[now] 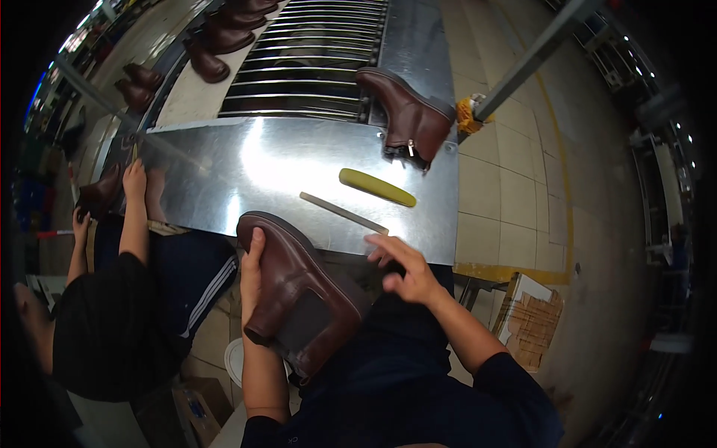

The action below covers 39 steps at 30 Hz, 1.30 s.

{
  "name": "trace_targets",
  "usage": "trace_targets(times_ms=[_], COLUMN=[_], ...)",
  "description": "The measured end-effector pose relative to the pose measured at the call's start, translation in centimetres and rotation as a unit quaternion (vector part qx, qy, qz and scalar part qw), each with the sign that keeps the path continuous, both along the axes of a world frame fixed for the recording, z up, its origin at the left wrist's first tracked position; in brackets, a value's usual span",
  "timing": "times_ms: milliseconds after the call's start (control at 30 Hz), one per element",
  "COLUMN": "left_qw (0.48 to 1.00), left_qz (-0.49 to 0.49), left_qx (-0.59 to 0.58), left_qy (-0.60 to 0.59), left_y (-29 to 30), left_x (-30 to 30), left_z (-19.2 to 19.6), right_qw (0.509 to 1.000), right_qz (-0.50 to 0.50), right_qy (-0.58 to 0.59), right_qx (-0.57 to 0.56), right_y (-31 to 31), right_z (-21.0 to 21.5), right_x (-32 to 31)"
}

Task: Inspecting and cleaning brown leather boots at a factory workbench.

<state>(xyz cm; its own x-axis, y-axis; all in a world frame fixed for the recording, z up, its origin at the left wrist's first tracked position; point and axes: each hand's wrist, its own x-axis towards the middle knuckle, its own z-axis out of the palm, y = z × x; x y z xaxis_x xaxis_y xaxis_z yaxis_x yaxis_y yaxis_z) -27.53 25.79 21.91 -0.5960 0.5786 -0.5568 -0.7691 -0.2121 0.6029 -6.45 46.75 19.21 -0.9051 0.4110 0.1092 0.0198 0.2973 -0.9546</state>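
Observation:
My left hand (pixel 252 272) grips a brown leather ankle boot (pixel 299 287) with a dark elastic side panel, tilted over my lap in front of the metal table's near edge. The thumb lies across the boot near its toe. My right hand (pixel 407 272) is apart from the boot, fingers spread, somewhat blurred and holding nothing. Its fingertips are close to the end of a thin flat grey-tan stick (pixel 343 213) on the table. Just beyond the stick lies a long olive-yellow bar (pixel 377 187) with rounded ends. A second brown boot (pixel 409 116) lies on its side at the table's far right, its zip showing.
Beyond the metal table (pixel 202 187) runs a roller conveyor (pixel 302 63). Several brown boots (pixel 216 41) stand along its left side. At left, a co-worker (pixel 123 313) holds another boot (pixel 101 190). A metal post (pixel 530 63) rises at right; a cardboard box (pixel 529 321) sits on the floor.

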Motion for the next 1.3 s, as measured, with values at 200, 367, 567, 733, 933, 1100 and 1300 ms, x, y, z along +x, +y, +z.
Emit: trace_targets(times_ms=[200, 367, 567, 733, 933, 1100, 1300], left_qw=[0.991, 0.989, 0.666, 0.492, 0.501, 0.508, 0.508], left_qz=[-0.044, -0.022, -0.133, -0.217, -0.209, -0.188, -0.174], left_qx=[0.082, 0.101, -0.233, -0.393, -0.337, -0.375, -0.349], left_qy=[-0.092, 0.111, 0.696, 0.746, 0.769, 0.752, 0.768], left_y=[5.7, 9.7, 12.6, 12.8, 15.4, 13.0, 13.5], left_x=[-0.4, -1.9, -2.8, -1.4, -1.4, -2.0, -1.7], left_z=[2.0, -0.2, -7.6, -7.9, -7.7, -7.9, -8.1], right_qw=[0.92, 0.919, 0.906, 0.866, 0.885, 0.849, 0.977], right_qz=[0.029, -0.058, -0.337, -0.435, -0.371, -0.382, -0.18], right_qy=[0.137, 0.164, 0.146, 0.126, -0.105, -0.21, -0.097], right_qx=[0.365, 0.354, 0.211, 0.215, 0.262, 0.299, 0.064], right_y=[-0.5, 3.7, 15.3, 28.4, 43.0, 33.9, 32.3], right_z=[2.9, 2.6, 2.5, 3.1, -3.0, 1.0, -0.9], right_x=[0.5, -0.8, -7.8, -17.5, -15.9, -17.2, -12.1])
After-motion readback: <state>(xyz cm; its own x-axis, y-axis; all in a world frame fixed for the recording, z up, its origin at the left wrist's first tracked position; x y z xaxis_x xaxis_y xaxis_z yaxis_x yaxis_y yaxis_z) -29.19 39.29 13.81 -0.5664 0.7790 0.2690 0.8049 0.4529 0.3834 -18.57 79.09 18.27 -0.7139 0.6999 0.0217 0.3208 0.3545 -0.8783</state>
